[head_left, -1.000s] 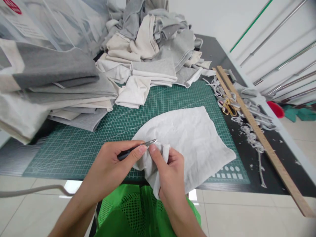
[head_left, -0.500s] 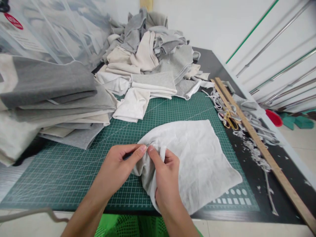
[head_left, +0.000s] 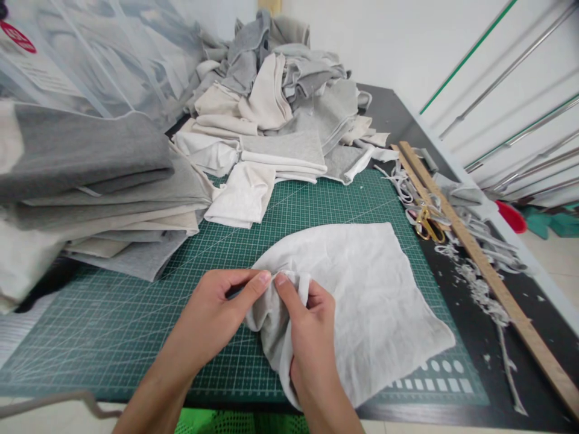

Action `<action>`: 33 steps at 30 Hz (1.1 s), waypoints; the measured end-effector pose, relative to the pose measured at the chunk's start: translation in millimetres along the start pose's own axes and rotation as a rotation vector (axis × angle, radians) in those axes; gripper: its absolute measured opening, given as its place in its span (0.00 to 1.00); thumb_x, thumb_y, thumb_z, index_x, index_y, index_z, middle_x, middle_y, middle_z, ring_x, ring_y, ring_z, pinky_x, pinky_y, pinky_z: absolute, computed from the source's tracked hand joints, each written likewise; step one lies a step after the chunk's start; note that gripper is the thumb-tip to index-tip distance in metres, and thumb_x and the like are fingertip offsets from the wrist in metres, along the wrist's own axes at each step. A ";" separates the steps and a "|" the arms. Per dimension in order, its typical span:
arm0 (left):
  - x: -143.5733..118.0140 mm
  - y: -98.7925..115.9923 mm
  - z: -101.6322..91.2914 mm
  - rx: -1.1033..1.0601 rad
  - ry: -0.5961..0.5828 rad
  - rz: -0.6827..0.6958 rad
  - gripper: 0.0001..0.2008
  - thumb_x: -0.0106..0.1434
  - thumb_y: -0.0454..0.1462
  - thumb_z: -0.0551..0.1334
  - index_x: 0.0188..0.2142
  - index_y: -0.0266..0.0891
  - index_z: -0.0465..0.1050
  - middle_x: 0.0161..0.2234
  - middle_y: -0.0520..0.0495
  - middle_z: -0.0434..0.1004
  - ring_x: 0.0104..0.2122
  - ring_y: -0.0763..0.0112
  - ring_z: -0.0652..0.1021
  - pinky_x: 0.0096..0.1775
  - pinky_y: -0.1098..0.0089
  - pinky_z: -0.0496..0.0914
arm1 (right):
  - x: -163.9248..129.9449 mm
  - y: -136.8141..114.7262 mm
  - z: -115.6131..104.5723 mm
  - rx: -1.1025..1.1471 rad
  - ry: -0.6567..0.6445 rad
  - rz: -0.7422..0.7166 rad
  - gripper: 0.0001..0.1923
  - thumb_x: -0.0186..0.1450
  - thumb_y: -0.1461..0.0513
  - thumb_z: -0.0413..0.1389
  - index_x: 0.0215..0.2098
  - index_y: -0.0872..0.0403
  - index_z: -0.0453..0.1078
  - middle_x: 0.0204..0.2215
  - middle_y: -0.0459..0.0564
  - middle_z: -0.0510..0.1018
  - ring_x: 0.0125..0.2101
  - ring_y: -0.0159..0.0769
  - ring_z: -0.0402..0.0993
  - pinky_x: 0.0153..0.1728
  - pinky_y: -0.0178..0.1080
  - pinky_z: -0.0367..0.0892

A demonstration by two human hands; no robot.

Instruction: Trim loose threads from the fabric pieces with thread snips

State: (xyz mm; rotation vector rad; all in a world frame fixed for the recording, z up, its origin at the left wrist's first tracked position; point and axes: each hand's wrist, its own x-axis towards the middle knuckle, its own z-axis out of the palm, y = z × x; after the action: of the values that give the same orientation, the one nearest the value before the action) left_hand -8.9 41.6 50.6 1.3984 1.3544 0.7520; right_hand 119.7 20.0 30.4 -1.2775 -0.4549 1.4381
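two hands work one pale cloth (head_left: 362, 295) on the green mat (head_left: 136, 325) at the bench's near edge. the left hand (head_left: 217, 313) and right hand (head_left: 307, 337) each pinch its bunched corner, thumbs nearly touching. judging by the folded stack (head_left: 99, 193) at left, the loose heap (head_left: 280, 96) behind and the trimmings beside the ruler (head_left: 479, 265), the work looks midway.

Sewing workshop: cutting mat (head_left: 316, 199), fabric stacks (head_left: 99, 181), scissors (head_left: 427, 223).
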 end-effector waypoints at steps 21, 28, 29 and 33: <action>-7.7 -40.9 -3.6 0.291 0.323 0.076 0.24 0.58 0.61 0.63 0.41 0.50 0.84 0.41 0.53 0.86 0.42 0.60 0.85 0.43 0.71 0.80 | 4.1 -100.7 -84.1 -0.966 0.157 -0.683 0.14 0.65 0.53 0.61 0.43 0.51 0.81 0.38 0.54 0.86 0.36 0.45 0.82 0.41 0.47 0.76; -10.7 -41.2 -2.7 0.300 0.329 0.171 0.23 0.59 0.60 0.62 0.40 0.48 0.84 0.40 0.52 0.86 0.40 0.60 0.86 0.38 0.73 0.80 | 149.5 -191.0 -106.3 -1.315 0.268 -0.759 0.10 0.67 0.63 0.60 0.44 0.58 0.79 0.35 0.53 0.84 0.37 0.39 0.80 0.44 0.40 0.74; -10.5 -41.2 -3.3 0.296 0.332 0.185 0.23 0.60 0.59 0.62 0.40 0.47 0.84 0.40 0.52 0.87 0.40 0.60 0.86 0.38 0.73 0.80 | 169.9 -195.0 -106.8 -1.343 0.265 -0.730 0.10 0.68 0.62 0.61 0.45 0.59 0.78 0.37 0.53 0.84 0.38 0.39 0.80 0.45 0.41 0.74; -8.8 -39.5 -6.0 0.300 0.311 0.221 0.21 0.61 0.57 0.63 0.40 0.47 0.84 0.40 0.52 0.86 0.39 0.61 0.86 0.36 0.75 0.80 | 225.6 -195.0 -111.5 -1.451 0.240 -0.612 0.15 0.71 0.56 0.59 0.51 0.57 0.72 0.48 0.53 0.78 0.44 0.39 0.78 0.46 0.47 0.76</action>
State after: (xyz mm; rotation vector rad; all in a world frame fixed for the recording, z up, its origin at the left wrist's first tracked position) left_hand -29.3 29.2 17.4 1.7414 1.6197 0.9726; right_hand 348.7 240.0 53.2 -2.0694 -1.7114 0.2500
